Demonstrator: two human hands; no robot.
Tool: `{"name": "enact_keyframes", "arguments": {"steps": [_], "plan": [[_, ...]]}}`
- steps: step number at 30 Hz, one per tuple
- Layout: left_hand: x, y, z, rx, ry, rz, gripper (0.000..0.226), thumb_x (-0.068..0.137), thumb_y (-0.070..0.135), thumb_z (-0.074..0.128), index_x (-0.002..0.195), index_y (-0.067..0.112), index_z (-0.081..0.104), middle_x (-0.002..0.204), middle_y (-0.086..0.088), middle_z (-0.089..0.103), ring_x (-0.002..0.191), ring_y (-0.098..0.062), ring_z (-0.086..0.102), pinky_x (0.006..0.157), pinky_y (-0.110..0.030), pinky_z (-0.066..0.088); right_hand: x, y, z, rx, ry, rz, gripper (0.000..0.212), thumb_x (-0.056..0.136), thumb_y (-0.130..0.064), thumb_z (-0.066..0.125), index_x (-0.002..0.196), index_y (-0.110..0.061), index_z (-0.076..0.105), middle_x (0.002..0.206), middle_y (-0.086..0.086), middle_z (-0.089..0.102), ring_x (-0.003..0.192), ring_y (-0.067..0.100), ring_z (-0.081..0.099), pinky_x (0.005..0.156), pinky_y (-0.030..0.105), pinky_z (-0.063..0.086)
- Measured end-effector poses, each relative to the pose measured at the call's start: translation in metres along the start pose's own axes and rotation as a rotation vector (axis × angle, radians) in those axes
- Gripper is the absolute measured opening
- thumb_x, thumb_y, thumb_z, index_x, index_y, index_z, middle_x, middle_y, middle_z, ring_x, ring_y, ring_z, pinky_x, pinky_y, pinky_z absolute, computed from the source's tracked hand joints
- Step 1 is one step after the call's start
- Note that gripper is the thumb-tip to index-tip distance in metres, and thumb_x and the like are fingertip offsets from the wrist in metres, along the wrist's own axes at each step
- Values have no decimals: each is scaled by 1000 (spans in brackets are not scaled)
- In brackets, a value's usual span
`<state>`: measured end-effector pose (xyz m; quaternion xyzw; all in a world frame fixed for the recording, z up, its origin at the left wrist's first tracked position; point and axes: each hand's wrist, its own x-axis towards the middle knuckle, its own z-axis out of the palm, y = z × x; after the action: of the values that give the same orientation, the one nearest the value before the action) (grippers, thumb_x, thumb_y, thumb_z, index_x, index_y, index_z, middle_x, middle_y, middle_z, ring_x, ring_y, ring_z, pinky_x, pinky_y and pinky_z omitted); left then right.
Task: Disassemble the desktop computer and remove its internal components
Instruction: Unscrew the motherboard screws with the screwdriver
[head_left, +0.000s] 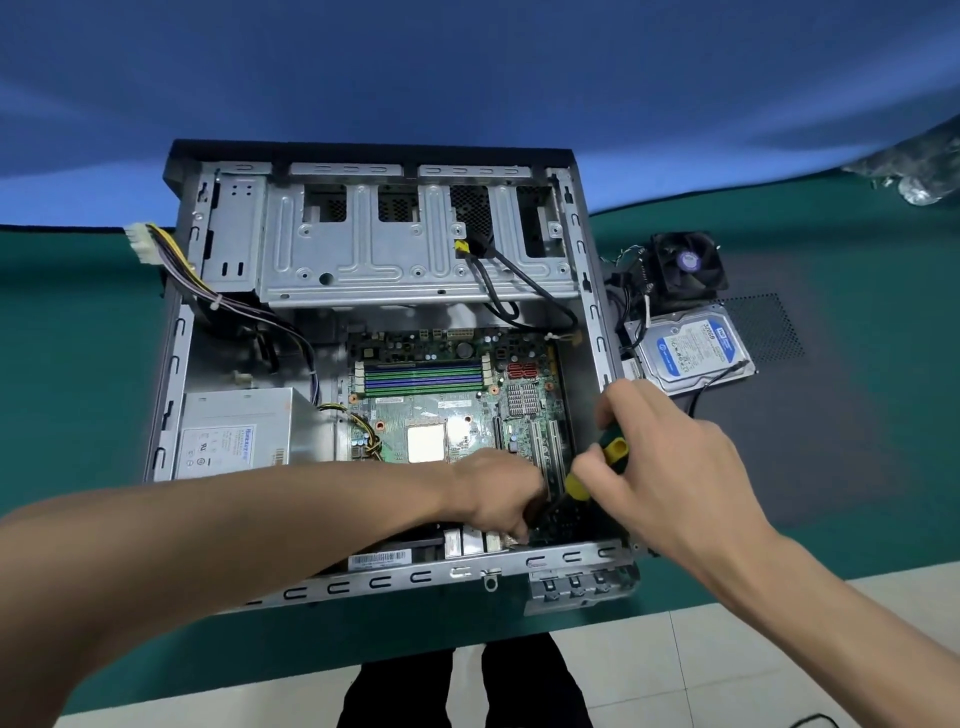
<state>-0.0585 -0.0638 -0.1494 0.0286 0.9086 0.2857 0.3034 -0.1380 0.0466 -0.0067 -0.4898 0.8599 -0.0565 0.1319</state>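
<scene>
The open desktop case (176, 364) lies flat on a green table (779, 493). Inside it sit the green motherboard (447, 405) and, at the left, a silver power supply (234, 436). My right hand (670, 462) grips a green-and-yellow screwdriver (597, 462); its shaft slants down-left toward the motherboard's near corner. My left hand (498, 499) reaches into the case beside the screwdriver tip, fingers curled at the board's near edge. What its fingers touch is hidden.
A blue-labelled hard drive (691, 348) and a black cooler fan (685, 265) lie on a dark perforated side panel (763, 332) right of the case. A white power connector (140, 244) with its wire bundle hangs over the case's left wall. The table's near edge is close to my legs.
</scene>
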Motion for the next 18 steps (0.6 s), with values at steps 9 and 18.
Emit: {"name": "enact_keyframes", "arguments": {"steps": [9,18], "plan": [[0,1,10,-1,138,-32,25,84,30,68,79,6,64,58,2,52,51,-11,48,48,-17,29,4,-2,-6,-71,24,6,20,73,-31,53,78,-23,35,73,-2,45,43,22,30,42,22,17],[0,4,15,16,193,-42,11,76,12,61,68,8,55,50,2,39,42,-6,36,41,-19,26,5,-4,-4,-107,30,16,26,74,-30,57,79,-23,33,72,-3,42,41,17,22,42,23,15]]}}
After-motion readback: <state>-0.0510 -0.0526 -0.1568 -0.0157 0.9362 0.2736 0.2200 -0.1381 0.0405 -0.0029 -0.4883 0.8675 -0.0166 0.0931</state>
